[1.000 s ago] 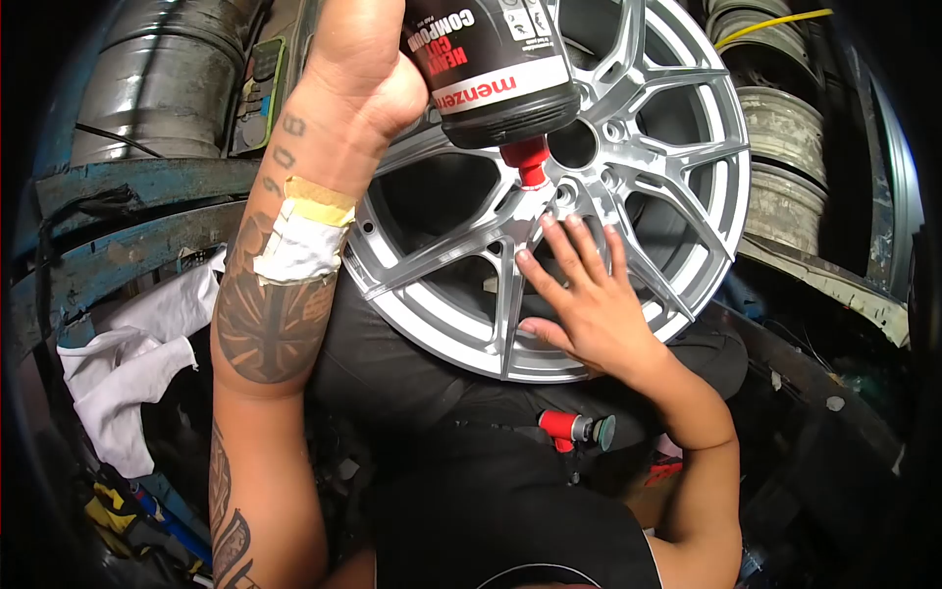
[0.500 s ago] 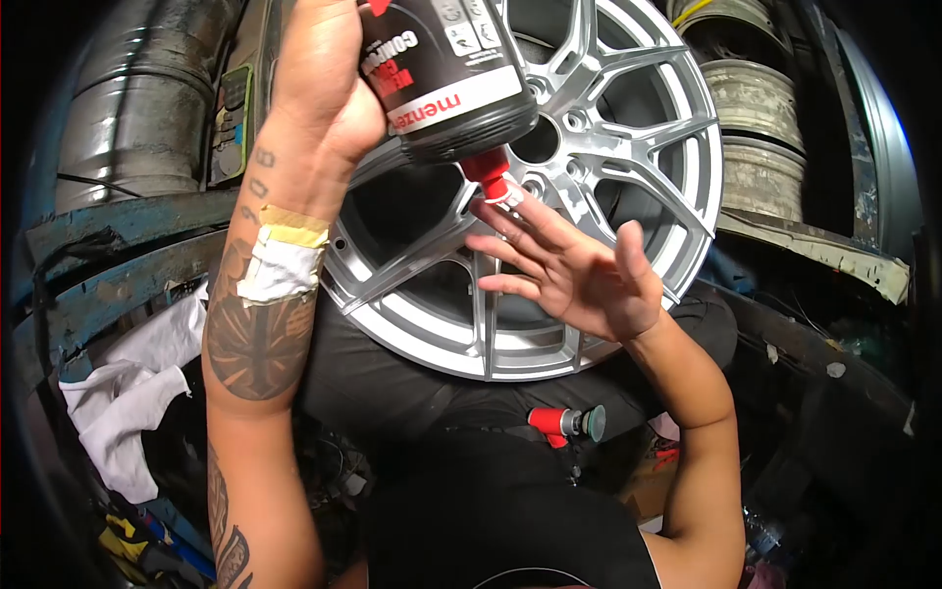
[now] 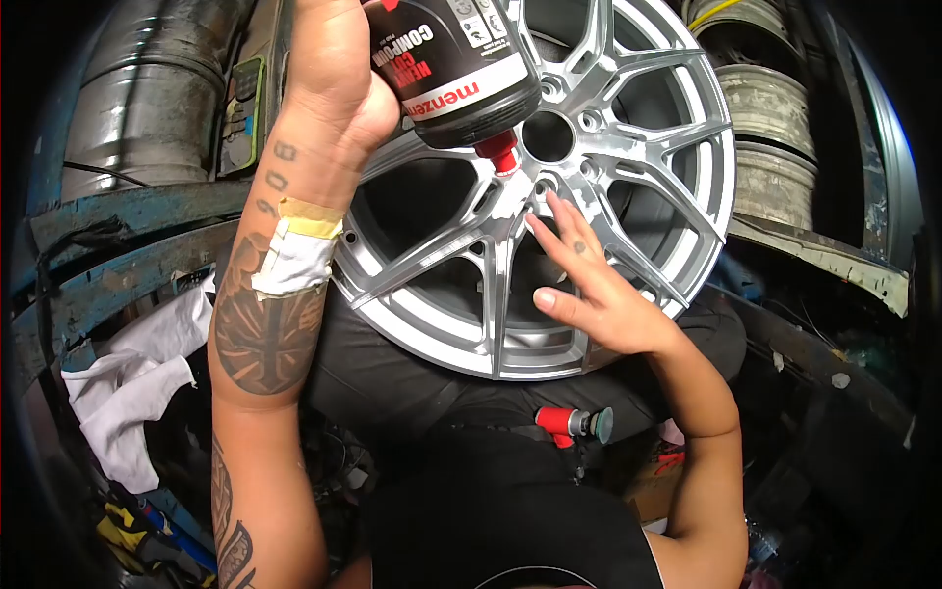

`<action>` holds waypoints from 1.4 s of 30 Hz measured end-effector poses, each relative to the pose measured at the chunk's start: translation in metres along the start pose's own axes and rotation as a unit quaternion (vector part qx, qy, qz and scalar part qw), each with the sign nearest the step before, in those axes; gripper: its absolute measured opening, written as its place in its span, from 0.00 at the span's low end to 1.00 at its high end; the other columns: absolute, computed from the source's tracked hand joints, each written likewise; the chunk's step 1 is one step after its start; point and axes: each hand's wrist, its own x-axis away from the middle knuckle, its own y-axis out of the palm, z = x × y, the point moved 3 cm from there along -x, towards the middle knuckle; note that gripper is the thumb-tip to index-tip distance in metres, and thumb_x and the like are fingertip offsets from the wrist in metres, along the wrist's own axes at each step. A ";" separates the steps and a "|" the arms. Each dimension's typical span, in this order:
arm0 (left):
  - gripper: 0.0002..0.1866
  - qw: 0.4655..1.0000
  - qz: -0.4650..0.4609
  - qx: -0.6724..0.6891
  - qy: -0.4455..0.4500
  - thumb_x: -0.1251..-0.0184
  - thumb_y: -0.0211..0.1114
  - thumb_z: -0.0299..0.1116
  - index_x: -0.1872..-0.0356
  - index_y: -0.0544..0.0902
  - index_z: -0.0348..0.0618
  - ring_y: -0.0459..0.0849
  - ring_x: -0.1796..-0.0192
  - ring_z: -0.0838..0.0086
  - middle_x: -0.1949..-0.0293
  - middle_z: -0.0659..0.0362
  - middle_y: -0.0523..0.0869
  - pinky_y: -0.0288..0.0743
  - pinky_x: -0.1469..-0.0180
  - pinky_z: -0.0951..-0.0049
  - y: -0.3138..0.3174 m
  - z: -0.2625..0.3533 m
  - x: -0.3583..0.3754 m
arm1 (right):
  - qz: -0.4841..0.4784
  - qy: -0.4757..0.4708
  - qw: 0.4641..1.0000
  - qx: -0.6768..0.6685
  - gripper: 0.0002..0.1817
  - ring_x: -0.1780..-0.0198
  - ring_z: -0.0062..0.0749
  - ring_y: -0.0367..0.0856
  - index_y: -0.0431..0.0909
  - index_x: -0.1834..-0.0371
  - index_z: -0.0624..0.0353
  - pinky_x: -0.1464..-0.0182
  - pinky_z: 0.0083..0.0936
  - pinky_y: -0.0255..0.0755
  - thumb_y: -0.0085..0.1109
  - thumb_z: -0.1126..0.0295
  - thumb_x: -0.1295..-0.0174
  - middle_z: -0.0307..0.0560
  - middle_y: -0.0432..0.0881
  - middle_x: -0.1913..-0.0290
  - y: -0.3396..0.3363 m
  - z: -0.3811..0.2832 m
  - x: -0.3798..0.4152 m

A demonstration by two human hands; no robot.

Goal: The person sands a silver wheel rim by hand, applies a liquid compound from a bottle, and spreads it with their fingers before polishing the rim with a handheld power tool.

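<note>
My left hand grips a dark bottle of polishing compound, held upside down; the fingers are partly cut off at the top edge. The bottle's red nozzle points down, close above the hub of a silver alloy wheel; whether it touches cannot be made out. Whitish smears show on the hub area by the nozzle. My right hand is palm down over the lower spokes, fingers stretched out and holding nothing. Its fingertips are at the hub, just below the lug holes.
The wheel rests across the person's lap. Below it lies a small red polisher with a round pad. Stacked wheels stand on a rack at right, metal barrels at left. A white cloth hangs over the left rail.
My right hand has turned from palm up under the nozzle to palm down and moved right, away from it. The bottle has shifted slightly right and up with my left hand.
</note>
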 end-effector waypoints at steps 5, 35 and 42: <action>0.18 0.998 0.047 0.027 -0.013 0.20 0.62 0.51 0.45 0.84 0.49 0.92 0.60 0.70 0.60 0.61 0.91 0.91 0.55 0.63 0.000 0.003 0.002 | -0.006 -0.026 0.985 0.170 0.49 0.13 0.76 0.35 0.52 0.13 0.61 0.18 0.67 0.32 0.56 0.39 0.26 0.79 0.37 0.14 0.026 -0.003 0.005; 0.23 0.994 -0.007 0.066 -0.081 0.22 0.63 0.56 0.45 0.84 0.47 0.92 0.60 0.67 0.59 0.57 0.92 0.90 0.54 0.59 0.002 0.006 0.004 | -0.001 -0.051 0.930 0.364 0.40 0.13 0.66 0.44 0.64 0.16 0.30 0.19 0.72 0.40 0.59 0.36 0.30 0.61 0.46 0.12 0.026 0.001 0.012; 0.20 0.996 0.008 0.056 -0.065 0.22 0.64 0.55 0.48 0.86 0.49 0.92 0.62 0.70 0.60 0.60 0.92 0.90 0.55 0.64 0.004 0.009 0.006 | -0.001 -0.042 0.924 0.381 0.38 0.13 0.66 0.43 0.65 0.17 0.28 0.19 0.72 0.37 0.56 0.35 0.29 0.61 0.46 0.12 0.026 0.009 0.007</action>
